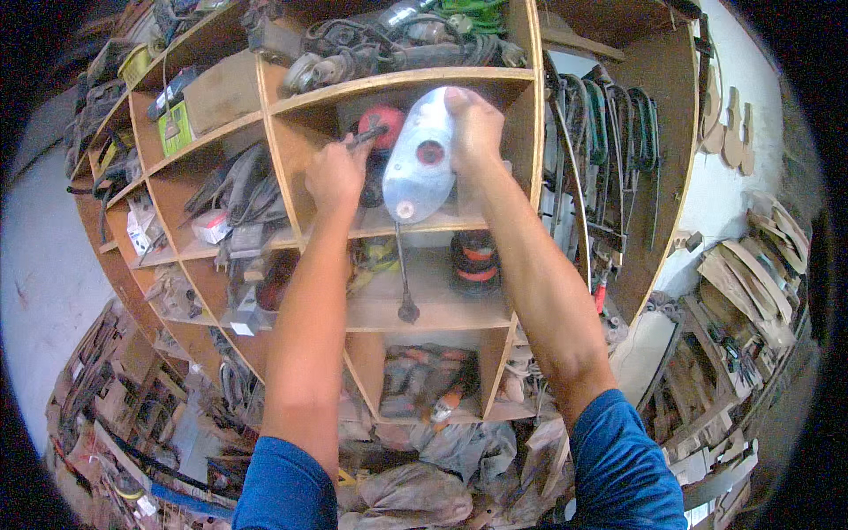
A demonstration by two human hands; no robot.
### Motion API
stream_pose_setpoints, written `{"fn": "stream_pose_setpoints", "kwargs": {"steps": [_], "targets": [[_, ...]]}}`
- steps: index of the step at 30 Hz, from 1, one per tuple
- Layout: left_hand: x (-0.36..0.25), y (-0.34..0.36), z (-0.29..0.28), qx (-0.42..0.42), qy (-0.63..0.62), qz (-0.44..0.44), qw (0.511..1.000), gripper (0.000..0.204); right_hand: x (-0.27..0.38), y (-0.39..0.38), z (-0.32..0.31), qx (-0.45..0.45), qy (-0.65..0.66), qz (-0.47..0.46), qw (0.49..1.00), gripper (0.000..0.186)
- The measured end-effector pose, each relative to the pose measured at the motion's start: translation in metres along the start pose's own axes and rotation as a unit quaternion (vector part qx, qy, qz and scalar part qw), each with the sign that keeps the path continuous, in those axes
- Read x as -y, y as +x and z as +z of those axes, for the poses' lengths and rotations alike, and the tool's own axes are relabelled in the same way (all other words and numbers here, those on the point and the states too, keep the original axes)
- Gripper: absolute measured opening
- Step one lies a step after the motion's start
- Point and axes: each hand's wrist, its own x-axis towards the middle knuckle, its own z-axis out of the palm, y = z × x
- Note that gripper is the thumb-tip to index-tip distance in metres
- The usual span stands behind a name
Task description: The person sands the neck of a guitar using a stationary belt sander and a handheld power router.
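both hands closed on the power tool (pixel 419 159) in the upper shelf (pixel 397 84) cubby, left hand (pixel 334 174) on handle, right hand (pixel 475 124) on its silver guard; keep it level, watch the dangling cord (pixel 403 274) doesn't snag.

Left hand (pixel 334 175) gripping power tool (pixel 417 157) handle, right hand (pixel 475 124) steadying it, wooden shelf (pixel 402 81)

Two bare forearms enter from the lower edge. Short blue sleeves, plain fabric, end just above each elbow. Left hand (pixel 334 175) and right hand (pixel 474 126): no gloves, no watch, no rings or wristbands visible. No markings on the sleeves.
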Motion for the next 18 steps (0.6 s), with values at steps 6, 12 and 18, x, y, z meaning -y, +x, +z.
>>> {"fn": "stream_pose_setpoints", "kwargs": {"steps": [6, 12, 18], "targets": [[-0.006, 0.004, 0.011, 0.010, 0.051, 0.001, 0.999, 0.043, 0.002, -0.012, 0.008, 0.052, -0.118, -0.057, 0.990, 0.019], [0.024, 0.007, 0.010, -0.006, 0.000, 0.094, 0.996, 0.026, 0.056, -0.071, 0.036, 0.093, -0.057, -0.021, 0.994, 0.025], [-0.007, 0.006, -0.008, 0.079, 0.054, 0.050, 0.994, 0.040, 0.149, -0.138, -0.016, 0.114, -0.013, -0.056, 0.992, 0.032]]}}
